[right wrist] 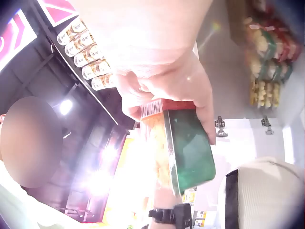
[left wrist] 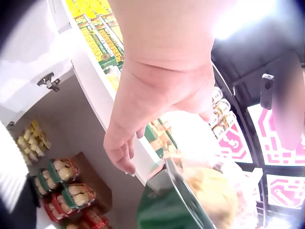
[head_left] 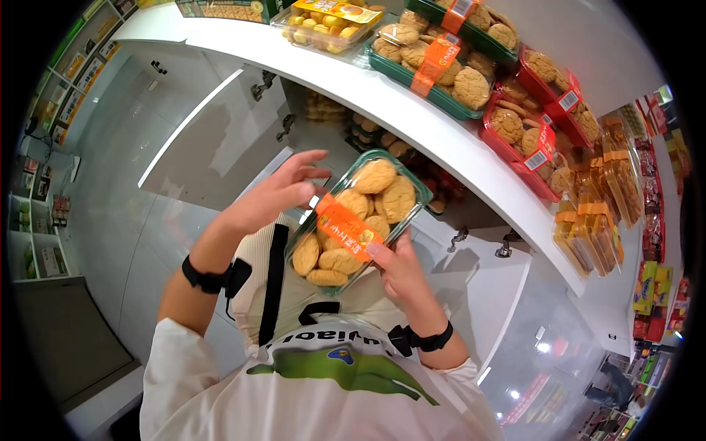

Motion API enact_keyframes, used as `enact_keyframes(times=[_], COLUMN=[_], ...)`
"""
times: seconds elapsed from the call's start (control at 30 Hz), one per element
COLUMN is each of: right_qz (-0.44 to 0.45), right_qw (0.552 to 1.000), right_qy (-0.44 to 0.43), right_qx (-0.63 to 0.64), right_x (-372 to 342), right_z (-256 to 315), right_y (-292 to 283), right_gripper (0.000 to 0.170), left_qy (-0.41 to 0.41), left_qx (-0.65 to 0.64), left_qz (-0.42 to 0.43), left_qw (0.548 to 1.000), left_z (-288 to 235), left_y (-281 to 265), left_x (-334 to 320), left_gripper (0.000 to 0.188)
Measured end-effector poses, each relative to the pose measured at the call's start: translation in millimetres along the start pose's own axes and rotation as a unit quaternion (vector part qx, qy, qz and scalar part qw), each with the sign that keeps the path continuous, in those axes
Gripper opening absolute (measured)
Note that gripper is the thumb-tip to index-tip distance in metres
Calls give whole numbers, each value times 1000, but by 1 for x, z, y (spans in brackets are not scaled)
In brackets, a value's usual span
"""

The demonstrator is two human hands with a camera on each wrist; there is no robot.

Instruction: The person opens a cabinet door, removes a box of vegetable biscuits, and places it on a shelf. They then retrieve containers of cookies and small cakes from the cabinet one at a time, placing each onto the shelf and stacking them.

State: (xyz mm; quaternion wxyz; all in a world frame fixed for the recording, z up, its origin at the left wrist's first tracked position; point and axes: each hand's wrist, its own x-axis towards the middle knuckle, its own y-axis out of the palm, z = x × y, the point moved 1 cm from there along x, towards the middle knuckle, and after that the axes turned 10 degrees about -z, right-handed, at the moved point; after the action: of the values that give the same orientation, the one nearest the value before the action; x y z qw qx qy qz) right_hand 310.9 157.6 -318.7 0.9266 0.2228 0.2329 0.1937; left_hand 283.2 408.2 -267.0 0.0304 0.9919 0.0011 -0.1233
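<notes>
A green tray of round cookies with a clear cover and an orange label is held tilted before the person's body. The right hand grips its lower right edge, thumb over the label's end. In the right wrist view the right hand spans the green tray, fingers and thumb on opposite sides. The left hand hovers by the tray's upper left edge, fingers spread and holding nothing. In the left wrist view a gap shows between the left hand and the green tray.
A white counter carries green cookie trays, red cookie trays and clear packs. Below it, a cabinet with open doors holds more packs. Stocked shelves stand at the far left.
</notes>
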Motion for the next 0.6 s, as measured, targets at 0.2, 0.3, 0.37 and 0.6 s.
enact_keyframes(times=[0.2,0.3,0.37,0.6], right_qz=[-86,-100,-109,-75], right_qw=[988,987,988,986], right_qy=[-44,-36,-32,-135], right_qx=[119,124,106,68], right_x=[0,1,6,15], right_z=[0,-6,-10,41], right_y=[6,7,-4,-34], right_gripper=[77,75,72,53], left_qy=[26,16,3,25], left_qx=[-181,-215,-228,-163], left_qz=[-42,-109,-119,-86], left_qw=[982,970,966,982], left_z=[36,40,35,28], left_y=[31,43,40,15], left_x=[-28,-25,-24,-11], left_gripper=[88,78,70,66])
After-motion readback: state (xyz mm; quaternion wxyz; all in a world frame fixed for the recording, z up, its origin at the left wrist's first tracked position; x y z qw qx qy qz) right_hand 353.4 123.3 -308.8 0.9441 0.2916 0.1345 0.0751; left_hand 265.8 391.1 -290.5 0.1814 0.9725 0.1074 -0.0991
